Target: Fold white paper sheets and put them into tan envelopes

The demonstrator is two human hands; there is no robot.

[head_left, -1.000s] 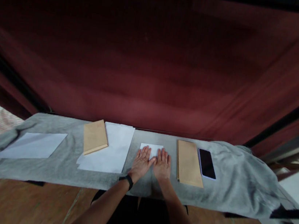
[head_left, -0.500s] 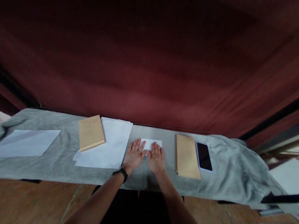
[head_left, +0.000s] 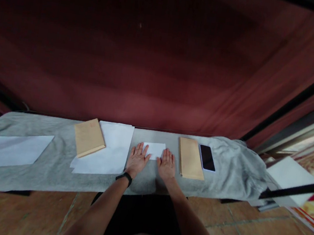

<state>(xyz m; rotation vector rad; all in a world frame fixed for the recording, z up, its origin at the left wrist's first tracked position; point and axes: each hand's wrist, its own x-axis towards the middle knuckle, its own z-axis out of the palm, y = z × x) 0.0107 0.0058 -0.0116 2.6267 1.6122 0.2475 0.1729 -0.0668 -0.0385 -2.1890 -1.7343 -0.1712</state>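
Both the left hand (head_left: pixel 136 161), fingers spread, and the right hand (head_left: pixel 166 166), fingers closer together, lie palm-down, clamped on nothing. The paper (head_left: pixel 155 151) lies between them, its left edge under the left thumb and index finger, its right edge at the right fingers. Good pressing probably calls for even, light weight from both sides; the cloth (head_left: pixel 154 135) beneath the fingers looks soft and could let it crease.

Narrow gap; brown packet (head_left: pixel 192 159) beyond right hand (head_left: pixel 167 167)
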